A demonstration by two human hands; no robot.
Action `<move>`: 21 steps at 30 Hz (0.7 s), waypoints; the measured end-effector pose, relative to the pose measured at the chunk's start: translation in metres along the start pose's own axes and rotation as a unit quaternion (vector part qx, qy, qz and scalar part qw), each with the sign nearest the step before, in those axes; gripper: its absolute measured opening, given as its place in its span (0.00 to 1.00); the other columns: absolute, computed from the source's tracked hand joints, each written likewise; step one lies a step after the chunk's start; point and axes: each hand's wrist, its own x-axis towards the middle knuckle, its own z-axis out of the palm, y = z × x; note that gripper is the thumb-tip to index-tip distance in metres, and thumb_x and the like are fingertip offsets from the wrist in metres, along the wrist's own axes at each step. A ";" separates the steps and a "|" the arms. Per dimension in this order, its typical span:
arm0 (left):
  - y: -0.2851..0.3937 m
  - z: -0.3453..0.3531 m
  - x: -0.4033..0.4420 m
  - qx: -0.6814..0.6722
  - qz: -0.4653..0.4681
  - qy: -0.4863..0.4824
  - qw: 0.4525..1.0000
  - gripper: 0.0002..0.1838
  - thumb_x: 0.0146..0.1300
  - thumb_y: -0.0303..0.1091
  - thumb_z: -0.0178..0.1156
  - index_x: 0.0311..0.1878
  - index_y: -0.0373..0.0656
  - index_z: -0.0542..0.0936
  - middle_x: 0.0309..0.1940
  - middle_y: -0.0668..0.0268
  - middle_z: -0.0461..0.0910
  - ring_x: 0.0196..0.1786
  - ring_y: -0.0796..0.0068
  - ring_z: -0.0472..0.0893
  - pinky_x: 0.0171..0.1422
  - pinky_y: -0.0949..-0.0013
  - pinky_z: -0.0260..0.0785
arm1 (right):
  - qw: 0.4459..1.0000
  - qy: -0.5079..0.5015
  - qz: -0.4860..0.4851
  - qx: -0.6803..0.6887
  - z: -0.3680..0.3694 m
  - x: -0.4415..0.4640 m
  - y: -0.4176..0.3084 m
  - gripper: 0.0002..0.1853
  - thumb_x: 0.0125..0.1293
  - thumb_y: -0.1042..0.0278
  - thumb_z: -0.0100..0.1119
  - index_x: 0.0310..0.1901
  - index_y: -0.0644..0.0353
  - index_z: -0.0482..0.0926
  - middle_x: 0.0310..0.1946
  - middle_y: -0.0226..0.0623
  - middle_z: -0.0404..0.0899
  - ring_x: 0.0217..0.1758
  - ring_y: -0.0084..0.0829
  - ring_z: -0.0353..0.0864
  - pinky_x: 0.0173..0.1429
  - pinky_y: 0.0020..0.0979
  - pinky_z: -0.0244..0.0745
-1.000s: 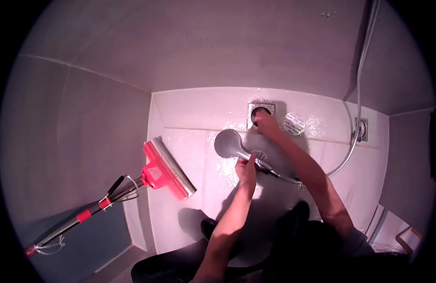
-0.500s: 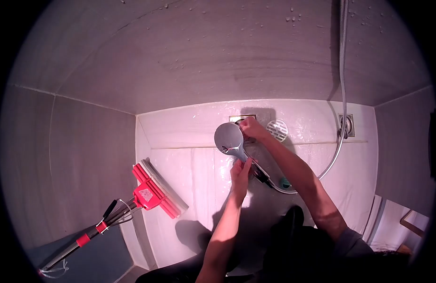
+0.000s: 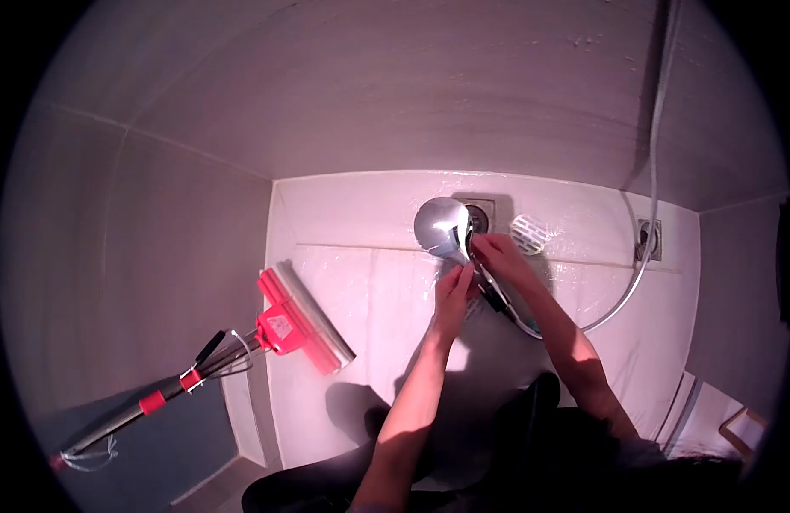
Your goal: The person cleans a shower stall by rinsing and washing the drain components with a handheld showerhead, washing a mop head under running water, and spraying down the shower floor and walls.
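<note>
A chrome shower head [image 3: 438, 227] with a round head is held low over the wet floor. My left hand [image 3: 452, 295] is closed around its handle. Just right of the head, my right hand [image 3: 500, 256] has its fingers curled together; a small dark shape shows by the fingertips, too hidden to name. Behind the shower head is a square floor drain [image 3: 487, 208] with a dark round opening, partly covered from view. A round slotted drain cover [image 3: 530, 233] lies on the floor to its right. From the handle, the metal shower hose [image 3: 621, 309] curves right and up the wall.
At the left, a red sponge mop [image 3: 305, 321] leans with its head over the floor and its pole toward the lower left. A second square drain [image 3: 649, 239] sits near the right corner, beside the hose. Grey walls [image 3: 369, 111] enclose the floor on several sides.
The view has shifted, so the scene sits further right. My right hand has drawn back from the drain toward the shower head's neck, and the shower head has tilted, exposing more of the drain opening.
</note>
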 end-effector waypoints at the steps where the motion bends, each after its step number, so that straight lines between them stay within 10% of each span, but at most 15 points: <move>1: 0.005 -0.001 0.000 -0.001 0.001 0.011 1.000 0.15 0.68 0.41 0.49 0.44 0.39 0.76 0.34 0.70 0.77 0.35 0.84 0.75 0.40 0.77 0.70 | 0.998 0.040 -0.026 0.044 0.008 -0.023 -0.003 0.17 0.66 0.58 0.49 0.35 0.67 0.77 0.21 0.33 0.73 0.25 0.20 0.69 0.30 0.25 0.66; 5: 0.026 -0.011 0.000 0.093 0.026 -0.022 0.995 0.15 0.66 0.40 0.51 0.37 0.37 0.79 0.26 0.67 0.77 0.32 0.82 0.74 0.38 0.76 0.68 | 0.996 0.073 0.005 0.048 0.030 -0.068 -0.016 0.15 0.64 0.59 0.53 0.40 0.66 0.76 0.21 0.32 0.74 0.27 0.20 0.70 0.30 0.25 0.66; 8: 0.086 -0.043 -0.019 0.536 0.155 -0.153 0.816 0.11 0.61 0.38 0.56 0.38 0.40 0.79 0.28 0.54 0.77 0.34 0.62 0.77 0.40 0.63 0.68 | 0.990 0.054 0.117 0.050 0.026 -0.071 -0.014 0.15 0.61 0.62 0.58 0.42 0.66 0.74 0.22 0.31 0.74 0.28 0.21 0.71 0.31 0.26 0.67; 11: 0.152 -0.106 -0.063 0.697 0.075 -0.134 0.700 0.15 0.54 0.37 0.62 0.45 0.47 0.79 0.40 0.57 0.77 0.47 0.59 0.77 0.51 0.62 0.69 | 0.990 0.141 -0.019 0.022 0.026 -0.069 -0.015 0.17 0.57 0.62 0.63 0.42 0.65 0.74 0.22 0.32 0.75 0.26 0.22 0.72 0.32 0.28 0.70; 12: 0.162 -0.146 -0.084 0.757 0.131 -0.118 0.629 0.25 0.49 0.47 0.65 0.49 0.48 0.76 0.44 0.58 0.77 0.54 0.58 0.73 0.56 0.62 0.67 | 0.989 0.136 -0.032 -0.051 0.024 -0.069 -0.018 0.18 0.55 0.62 0.65 0.42 0.64 0.74 0.22 0.33 0.75 0.25 0.23 0.73 0.33 0.28 0.71; 13: 0.177 -0.158 -0.088 0.869 -0.174 -0.081 0.455 0.42 0.38 0.58 0.68 0.57 0.47 0.69 0.55 0.54 0.70 0.63 0.52 0.64 0.60 0.53 0.61 | 0.982 0.132 -0.048 -0.124 0.025 -0.066 -0.020 0.19 0.53 0.61 0.66 0.42 0.63 0.74 0.22 0.35 0.76 0.24 0.25 0.74 0.33 0.29 0.71; 15: 0.169 -0.225 -0.133 0.967 -0.157 0.034 0.198 0.60 0.31 0.56 0.69 0.68 0.44 0.50 0.66 0.50 0.52 0.68 0.43 0.49 0.64 0.35 0.43 | 0.980 0.130 -0.074 -0.134 0.030 -0.062 -0.016 0.19 0.52 0.61 0.67 0.42 0.62 0.74 0.22 0.38 0.77 0.24 0.28 0.76 0.33 0.30 0.72; 17: 0.183 -0.240 -0.146 0.965 -0.220 0.023 0.139 0.43 0.48 0.41 0.61 0.67 0.41 0.55 0.58 0.50 0.64 0.63 0.53 0.60 0.66 0.42 0.44 | 0.977 0.152 -0.064 -0.136 0.030 -0.053 -0.008 0.19 0.52 0.61 0.67 0.41 0.62 0.74 0.23 0.39 0.77 0.24 0.29 0.76 0.33 0.31 0.71; 19: 0.174 -0.255 -0.155 0.970 -0.026 0.067 0.234 0.27 0.53 0.31 0.56 0.59 0.41 0.65 0.46 0.58 0.73 0.54 0.59 0.71 0.64 0.42 0.49 | 0.979 0.135 -0.033 -0.147 0.026 -0.055 -0.017 0.19 0.52 0.61 0.66 0.40 0.63 0.74 0.22 0.37 0.77 0.24 0.27 0.75 0.32 0.31 0.70; 21: 0.179 -0.244 -0.154 0.973 -0.033 0.064 0.218 0.25 0.53 0.31 0.56 0.56 0.41 0.67 0.42 0.61 0.74 0.50 0.62 0.73 0.63 0.42 0.50 | 0.985 0.109 -0.037 -0.128 0.024 -0.059 -0.014 0.19 0.51 0.62 0.67 0.40 0.63 0.74 0.22 0.36 0.75 0.23 0.24 0.72 0.31 0.29 0.69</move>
